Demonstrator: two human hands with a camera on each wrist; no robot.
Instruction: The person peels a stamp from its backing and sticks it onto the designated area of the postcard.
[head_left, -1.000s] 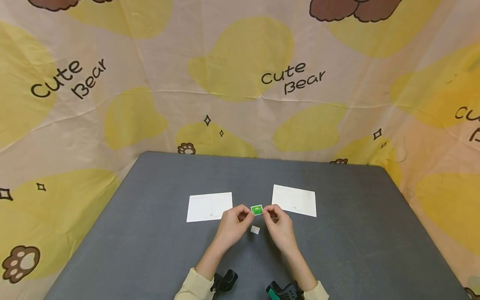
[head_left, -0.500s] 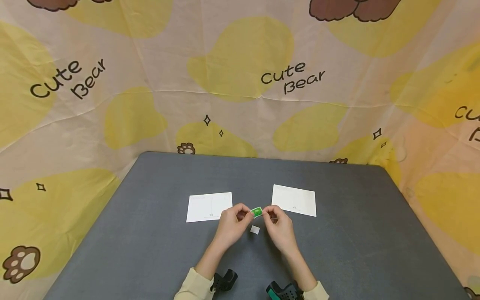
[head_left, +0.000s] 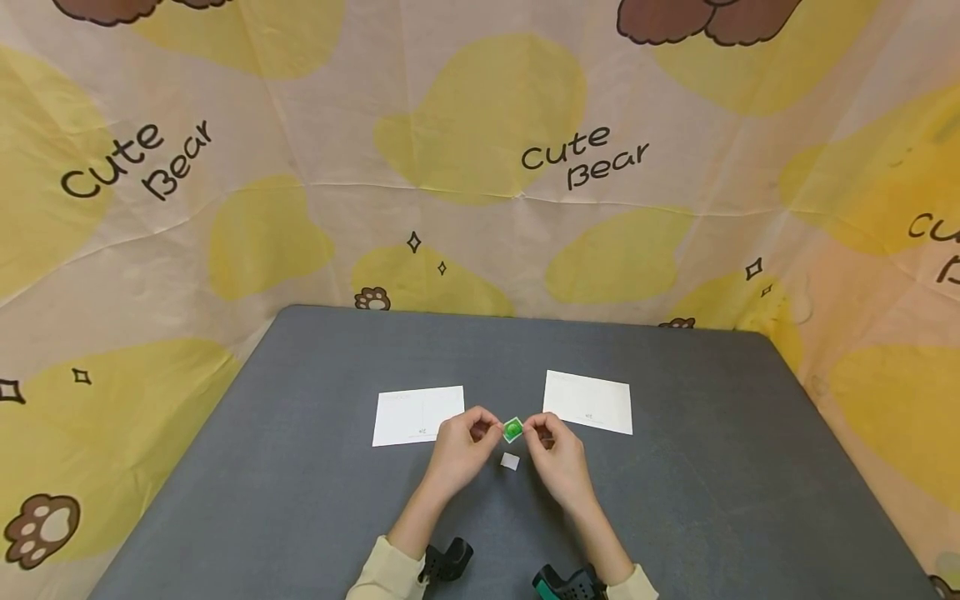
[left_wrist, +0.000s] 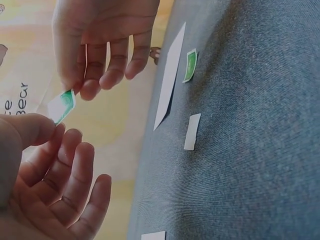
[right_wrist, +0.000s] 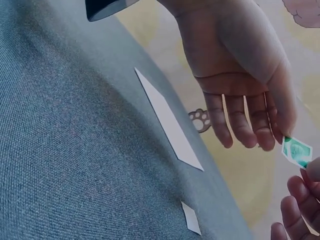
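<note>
Cloth [head_left: 480,208] with printed lettering hangs behind a grey table [head_left: 697,467]. Above the table, the left hand [head_left: 462,450] and right hand [head_left: 558,457] face each other, each pinching between thumb and forefinger, the other fingers loosely bent. One white card [head_left: 416,415] lies past the left hand, another white card [head_left: 587,402] past the right. A green stamp-like piece [head_left: 512,430] is held up between the fingertips, spanning hand to hand, neither hand nearer; its long axis is hard to tell. Just on the person's side lies a white slip [head_left: 510,461]. The left wrist view shows a second green piece [left_wrist: 190,65] on the table near a card
</note>
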